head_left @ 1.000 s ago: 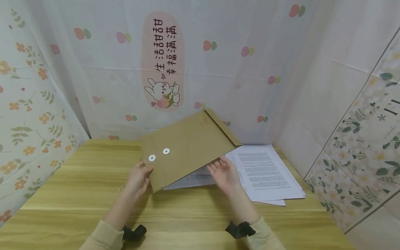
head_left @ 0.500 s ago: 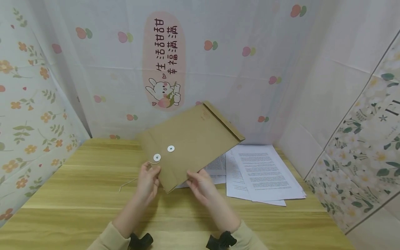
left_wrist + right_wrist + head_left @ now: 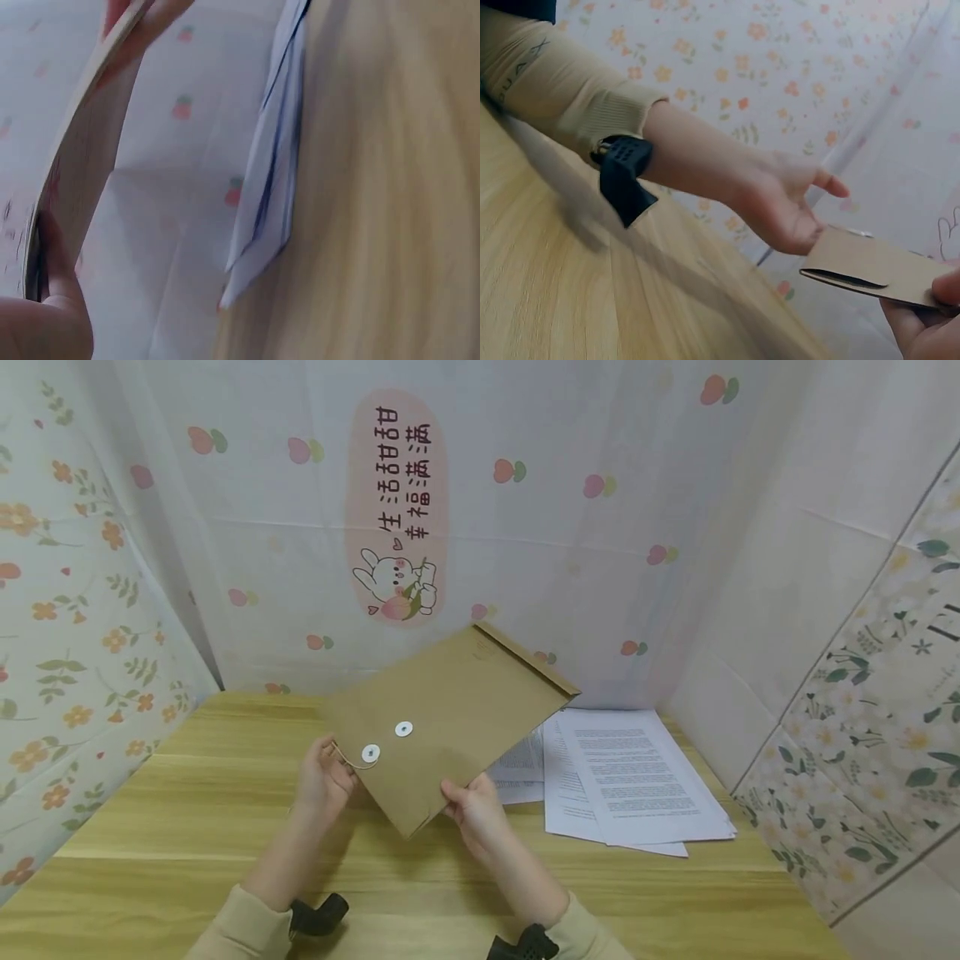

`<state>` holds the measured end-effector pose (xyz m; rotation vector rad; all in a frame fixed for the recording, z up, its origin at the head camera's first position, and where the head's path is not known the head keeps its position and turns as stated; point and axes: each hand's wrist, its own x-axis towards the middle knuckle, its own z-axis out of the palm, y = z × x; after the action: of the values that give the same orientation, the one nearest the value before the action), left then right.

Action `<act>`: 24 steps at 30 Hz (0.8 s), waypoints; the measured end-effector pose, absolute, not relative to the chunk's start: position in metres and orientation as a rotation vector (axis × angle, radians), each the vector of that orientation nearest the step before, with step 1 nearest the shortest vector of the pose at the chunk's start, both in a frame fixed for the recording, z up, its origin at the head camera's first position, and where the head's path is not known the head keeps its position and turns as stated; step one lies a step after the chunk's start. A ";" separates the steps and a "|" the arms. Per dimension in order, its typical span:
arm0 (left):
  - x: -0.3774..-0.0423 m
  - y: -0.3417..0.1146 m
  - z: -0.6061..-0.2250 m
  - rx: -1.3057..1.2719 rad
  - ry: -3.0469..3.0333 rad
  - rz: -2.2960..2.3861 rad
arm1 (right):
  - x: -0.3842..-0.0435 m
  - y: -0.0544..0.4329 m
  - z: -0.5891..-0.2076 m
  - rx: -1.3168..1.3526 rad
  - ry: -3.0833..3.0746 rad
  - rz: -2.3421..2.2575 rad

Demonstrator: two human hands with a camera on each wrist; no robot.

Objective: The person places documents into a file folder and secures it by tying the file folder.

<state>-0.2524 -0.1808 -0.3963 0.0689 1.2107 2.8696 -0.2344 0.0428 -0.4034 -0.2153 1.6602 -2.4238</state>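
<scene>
A brown paper envelope (image 3: 450, 710) with two white button discs (image 3: 371, 753) is held tilted above the table. My right hand (image 3: 480, 814) pinches its near lower edge, thumb on top and fingers beneath. My left hand (image 3: 326, 781) is at the envelope's left end, with fingers under the edge and the thumb held away from the paper. A thin string (image 3: 352, 762) runs from the lower disc to the left fingertips. In the right wrist view, the left hand (image 3: 780, 202) supports the envelope (image 3: 877, 259) from below, and a dark slit shows along the envelope's edge.
Printed sheets (image 3: 630, 777) lie fanned out on the right of the wooden table (image 3: 150, 827), some partly behind the envelope. A patterned cloth (image 3: 525, 543) hangs right behind the table, with more cloth at both sides.
My right hand has gone from under the envelope's middle to its near corner and pinches it. The left thumb has come off the paper, and the left hand has shifted slightly left.
</scene>
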 end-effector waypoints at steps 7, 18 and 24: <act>-0.257 -0.226 -0.401 -0.062 1.706 2.426 | -0.235 0.047 -0.404 -0.316 1.811 -2.238; -0.246 -0.261 -0.403 -0.327 2.418 1.626 | -0.253 0.065 -0.403 -0.446 2.012 -1.950; -0.248 -0.271 -0.399 -0.177 2.558 1.622 | -0.265 0.070 -0.401 -0.604 1.970 -1.830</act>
<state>-0.2481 -0.2713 -0.3990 -0.1767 2.5584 1.6221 -0.2647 0.0696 -0.4007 -0.6037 1.9697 -1.8296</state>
